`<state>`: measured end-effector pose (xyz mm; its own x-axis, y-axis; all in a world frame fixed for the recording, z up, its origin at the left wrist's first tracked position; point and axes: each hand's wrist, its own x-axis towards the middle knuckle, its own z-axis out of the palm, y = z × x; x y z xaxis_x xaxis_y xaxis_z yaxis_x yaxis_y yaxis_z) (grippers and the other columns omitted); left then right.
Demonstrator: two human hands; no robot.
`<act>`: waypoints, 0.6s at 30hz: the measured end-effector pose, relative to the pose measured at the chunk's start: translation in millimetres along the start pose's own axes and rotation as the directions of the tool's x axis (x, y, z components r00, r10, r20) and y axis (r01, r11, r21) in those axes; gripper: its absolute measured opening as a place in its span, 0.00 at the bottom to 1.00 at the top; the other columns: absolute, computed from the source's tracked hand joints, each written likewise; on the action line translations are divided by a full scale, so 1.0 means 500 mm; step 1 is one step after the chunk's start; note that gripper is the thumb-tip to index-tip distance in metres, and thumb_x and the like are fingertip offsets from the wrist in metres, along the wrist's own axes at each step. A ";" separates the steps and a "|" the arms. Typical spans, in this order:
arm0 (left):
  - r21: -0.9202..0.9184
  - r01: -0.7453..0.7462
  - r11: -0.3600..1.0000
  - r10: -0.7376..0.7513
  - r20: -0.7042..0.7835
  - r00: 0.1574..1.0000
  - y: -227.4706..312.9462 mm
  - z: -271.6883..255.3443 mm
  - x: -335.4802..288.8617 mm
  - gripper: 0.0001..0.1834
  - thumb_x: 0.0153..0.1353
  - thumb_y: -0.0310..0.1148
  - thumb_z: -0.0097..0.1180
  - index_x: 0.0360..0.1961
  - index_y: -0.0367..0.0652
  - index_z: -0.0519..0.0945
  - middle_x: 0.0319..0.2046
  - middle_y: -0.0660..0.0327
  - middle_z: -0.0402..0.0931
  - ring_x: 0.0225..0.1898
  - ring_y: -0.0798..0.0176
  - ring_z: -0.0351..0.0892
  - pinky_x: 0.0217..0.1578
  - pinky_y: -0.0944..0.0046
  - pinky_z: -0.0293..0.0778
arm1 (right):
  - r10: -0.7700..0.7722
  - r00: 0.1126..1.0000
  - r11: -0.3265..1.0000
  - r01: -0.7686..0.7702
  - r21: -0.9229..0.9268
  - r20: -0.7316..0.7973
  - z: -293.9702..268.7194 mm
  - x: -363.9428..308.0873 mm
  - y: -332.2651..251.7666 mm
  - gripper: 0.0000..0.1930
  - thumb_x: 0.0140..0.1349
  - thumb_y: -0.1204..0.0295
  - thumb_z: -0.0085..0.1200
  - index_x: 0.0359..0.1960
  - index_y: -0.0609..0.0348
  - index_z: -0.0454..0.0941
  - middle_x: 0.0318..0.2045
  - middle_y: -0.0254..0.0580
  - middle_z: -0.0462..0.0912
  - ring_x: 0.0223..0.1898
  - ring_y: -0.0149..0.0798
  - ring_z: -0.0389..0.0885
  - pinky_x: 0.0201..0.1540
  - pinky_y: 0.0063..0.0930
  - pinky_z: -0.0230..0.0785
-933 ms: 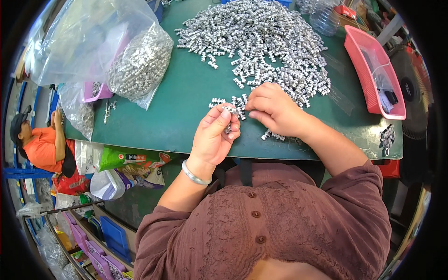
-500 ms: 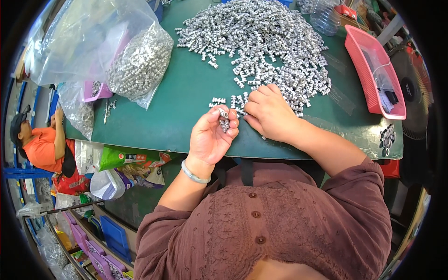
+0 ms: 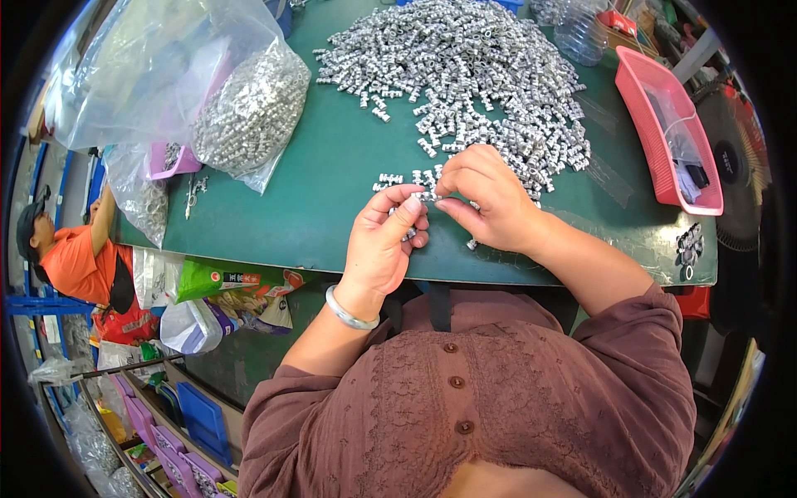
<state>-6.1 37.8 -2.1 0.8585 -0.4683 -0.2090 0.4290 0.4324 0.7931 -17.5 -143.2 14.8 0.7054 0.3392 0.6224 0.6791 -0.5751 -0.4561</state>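
My left hand (image 3: 383, 241), with a pale bangle (image 3: 349, 309) at its wrist, is closed around a few small silver ribbed metal cylinders. One ribbed cylinder (image 3: 426, 197) sits at its thumb and fingertips, between the two hands. The fingertips of my right hand (image 3: 491, 202) are pinched together at that cylinder's right end; what they grip there is partly hidden. Just beyond my hands, a small group of the same cylinders (image 3: 390, 178) lies on the green table (image 3: 332, 236). Behind it spreads a large pile of cylinders (image 3: 465, 66).
Clear plastic bags (image 3: 249, 116) filled with metal parts stand at the left beside a purple scoop (image 3: 174, 162). A pink basket (image 3: 671, 129) sits at the right, near some dark rings (image 3: 689, 245). Another person in orange (image 3: 79, 261) is at the far left.
My right hand has drawn back from the pile's edge to my left fingertips. My left thumb and fingers have closed further, and a cylinder now lies between the hands.
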 end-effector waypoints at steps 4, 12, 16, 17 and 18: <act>-0.302 0.136 0.944 -0.108 0.106 0.988 0.001 -0.017 0.010 0.06 0.61 0.31 0.47 0.37 0.42 0.72 0.28 0.65 0.69 0.29 0.70 0.66 0.25 0.75 0.64 | -0.006 1.000 1.000 0.006 -0.008 -0.010 -0.001 0.001 0.003 0.12 0.42 0.76 0.58 0.31 0.57 0.72 0.30 0.37 0.71 0.36 0.42 0.69 0.39 0.34 0.58; -0.513 0.270 0.815 -0.148 0.267 0.952 0.002 -0.030 0.015 0.07 0.62 0.33 0.45 0.36 0.41 0.70 0.29 0.62 0.66 0.30 0.69 0.64 0.24 0.76 0.64 | 0.083 0.992 0.984 -0.066 -0.165 0.096 0.008 -0.007 0.012 0.15 0.42 0.74 0.58 0.35 0.56 0.74 0.33 0.37 0.70 0.39 0.41 0.68 0.41 0.34 0.57; -0.529 0.239 0.814 -0.114 0.258 0.959 0.008 -0.041 0.014 0.09 0.59 0.32 0.45 0.37 0.39 0.71 0.32 0.59 0.68 0.33 0.64 0.66 0.28 0.71 0.68 | 0.126 0.975 0.944 -0.062 -0.325 0.182 0.015 -0.006 0.002 0.15 0.44 0.72 0.58 0.37 0.52 0.75 0.34 0.38 0.70 0.40 0.41 0.67 0.43 0.34 0.57; -0.508 0.205 0.837 -0.091 0.239 0.967 0.012 -0.044 0.013 0.10 0.58 0.32 0.45 0.37 0.38 0.72 0.34 0.58 0.69 0.34 0.62 0.68 0.30 0.69 0.70 | 0.141 0.971 0.928 -0.061 -0.367 0.196 0.017 -0.005 0.000 0.15 0.44 0.71 0.58 0.37 0.50 0.76 0.35 0.38 0.70 0.41 0.41 0.66 0.44 0.34 0.56; -0.495 0.174 0.851 -0.076 0.213 0.974 0.013 -0.050 0.013 0.12 0.54 0.32 0.46 0.38 0.37 0.72 0.35 0.56 0.71 0.36 0.58 0.70 0.32 0.65 0.72 | 0.140 0.970 0.928 -0.059 -0.367 0.197 0.015 -0.004 -0.002 0.15 0.44 0.71 0.58 0.37 0.50 0.76 0.35 0.38 0.70 0.41 0.41 0.66 0.44 0.34 0.56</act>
<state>9.1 57.0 -12.8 0.7439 -0.6530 -0.1417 0.6540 0.6680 0.3550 -18.1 -138.0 9.0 0.8195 0.3952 0.4150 0.5139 -0.8273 -0.2270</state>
